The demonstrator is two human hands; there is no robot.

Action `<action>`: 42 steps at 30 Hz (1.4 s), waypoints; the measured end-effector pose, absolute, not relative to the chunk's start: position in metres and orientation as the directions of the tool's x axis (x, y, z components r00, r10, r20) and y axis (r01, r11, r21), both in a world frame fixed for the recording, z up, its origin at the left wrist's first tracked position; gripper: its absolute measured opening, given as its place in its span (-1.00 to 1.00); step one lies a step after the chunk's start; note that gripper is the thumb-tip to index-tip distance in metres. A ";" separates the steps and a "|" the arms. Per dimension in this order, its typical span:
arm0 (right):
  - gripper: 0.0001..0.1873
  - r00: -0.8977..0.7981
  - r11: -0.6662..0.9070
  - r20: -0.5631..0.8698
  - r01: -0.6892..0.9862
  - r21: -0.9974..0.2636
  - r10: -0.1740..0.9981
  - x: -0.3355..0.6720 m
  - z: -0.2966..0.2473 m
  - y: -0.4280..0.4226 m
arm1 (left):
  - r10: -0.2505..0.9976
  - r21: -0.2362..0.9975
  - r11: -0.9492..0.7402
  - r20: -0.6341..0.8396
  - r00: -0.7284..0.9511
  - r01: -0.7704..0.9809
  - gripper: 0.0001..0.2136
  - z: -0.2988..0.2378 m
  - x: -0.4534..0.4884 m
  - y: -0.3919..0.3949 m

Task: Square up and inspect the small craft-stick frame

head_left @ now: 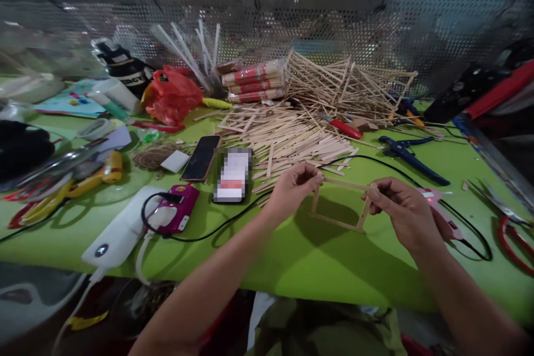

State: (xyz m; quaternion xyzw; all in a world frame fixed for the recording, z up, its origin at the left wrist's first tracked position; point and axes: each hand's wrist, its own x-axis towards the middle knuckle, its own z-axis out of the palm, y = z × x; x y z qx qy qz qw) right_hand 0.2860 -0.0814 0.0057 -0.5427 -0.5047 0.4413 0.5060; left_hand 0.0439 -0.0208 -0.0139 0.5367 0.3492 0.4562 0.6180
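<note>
both hands pinch a square stick frame (339,204) just above the green table (292,256): left hand (292,186) grips its top left corner, right hand (403,208) its right side.

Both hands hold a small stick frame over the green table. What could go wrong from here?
1. The left hand and right hand pinch the stick frame only at its top corners; uneven pressure may pull the joints apart.
2. The glue gun, light on, sits right beside the right hand: a burn seems possible.
3. Its cable loops nearby and could snag a wrist.
</note>
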 end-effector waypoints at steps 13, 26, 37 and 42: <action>-0.59 0.064 -0.001 0.006 0.103 -0.995 0.998 0.287 0.004 -0.081 | 0.939 0.983 0.053 0.012 0.344 -0.178 -0.66 -0.017 0.042 -0.020; -0.60 0.091 -0.008 -0.007 0.015 -1.000 0.996 0.288 -0.004 -0.079 | 0.934 0.968 0.063 0.029 0.357 -0.244 -0.59 -0.015 0.044 -0.019; -0.60 0.084 -0.016 -0.011 0.057 -0.998 0.996 0.290 -0.009 -0.080 | 0.936 0.976 0.045 0.034 0.351 -0.213 -0.66 -0.018 0.042 -0.018; -0.62 0.079 -0.023 -0.017 0.064 -0.998 0.997 0.290 -0.008 -0.080 | 0.936 0.976 0.053 0.026 0.351 -0.213 -0.65 -0.017 0.042 -0.019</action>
